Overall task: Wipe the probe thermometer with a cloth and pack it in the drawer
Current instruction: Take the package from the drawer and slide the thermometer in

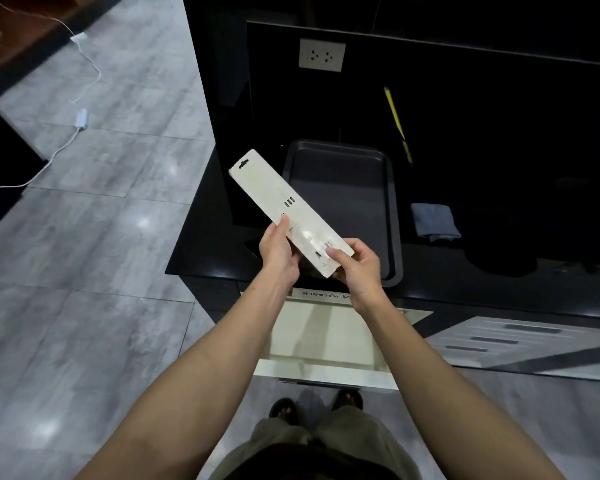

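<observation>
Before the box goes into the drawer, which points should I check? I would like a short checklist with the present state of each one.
1. Long white cardboard box gripped: ok, left hand and right hand both hold its near end.
2. White open drawer below the hands: ok, pulled out, its inside looks bare.
3. Box closed at the near end: cannot tell, hands cover it.
4. Probe thermometer inside the box: cannot tell, box is opaque.
5. Folded grey-blue cloth out of the way: ok, it lies on the black counter, right of the dark metal baking tray.
6. Thermometer wiped: cannot tell.
</observation>
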